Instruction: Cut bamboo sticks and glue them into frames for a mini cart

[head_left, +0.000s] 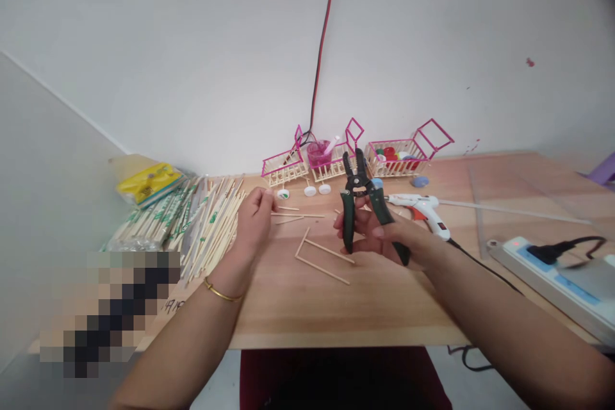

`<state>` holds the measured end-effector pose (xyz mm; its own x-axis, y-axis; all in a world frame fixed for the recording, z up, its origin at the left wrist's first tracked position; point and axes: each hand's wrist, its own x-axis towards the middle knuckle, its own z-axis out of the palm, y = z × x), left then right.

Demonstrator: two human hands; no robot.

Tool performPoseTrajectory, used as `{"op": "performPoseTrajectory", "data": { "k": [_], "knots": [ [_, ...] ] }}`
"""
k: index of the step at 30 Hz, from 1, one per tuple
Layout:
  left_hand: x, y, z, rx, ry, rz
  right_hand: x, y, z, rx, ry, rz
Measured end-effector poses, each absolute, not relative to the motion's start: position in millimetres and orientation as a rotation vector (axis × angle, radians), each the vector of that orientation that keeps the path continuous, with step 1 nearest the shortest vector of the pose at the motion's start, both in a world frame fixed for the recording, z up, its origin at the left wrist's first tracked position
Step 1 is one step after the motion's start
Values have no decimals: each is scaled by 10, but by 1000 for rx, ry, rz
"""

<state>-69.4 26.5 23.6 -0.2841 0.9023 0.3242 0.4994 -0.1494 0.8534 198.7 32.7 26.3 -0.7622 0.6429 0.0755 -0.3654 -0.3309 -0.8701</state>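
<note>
My right hand (384, 237) grips a pair of green-handled cutting pliers (358, 195), jaws pointing up and slightly apart, above the wooden table (346, 307). My left hand (254, 218) pinches the end of a thin wooden stick (298, 214) that lies on the table, pointing right toward the pliers. A glued stick frame of three pieces (319, 256) lies flat between my hands. A big pile of wooden sticks (202, 224), some in green-printed wrappers, lies just left of my left hand.
Three small stick baskets with pink frames (355, 157) stand at the back, one holding coloured caps. A white glue gun (423, 208) lies right of the pliers, its cord running to a power strip (552, 269). White bottle caps (310, 191) and a yellow packet (148, 182) are near.
</note>
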Motion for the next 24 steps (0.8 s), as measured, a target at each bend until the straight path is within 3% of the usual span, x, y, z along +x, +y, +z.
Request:
{"op": "performPoseTrajectory", "data": {
  "k": [9,18,24],
  "knots": [
    [-789,312,64,2167,1893,892,1998,400,266,-635,-1392,1929],
    [-746,273,108,2318,1918,443,2090,469,360,-708,-1392,1679],
    [-686,270,96,2031,1864,714,2110,488,257,-801,-1518,1581]
  ]
}}
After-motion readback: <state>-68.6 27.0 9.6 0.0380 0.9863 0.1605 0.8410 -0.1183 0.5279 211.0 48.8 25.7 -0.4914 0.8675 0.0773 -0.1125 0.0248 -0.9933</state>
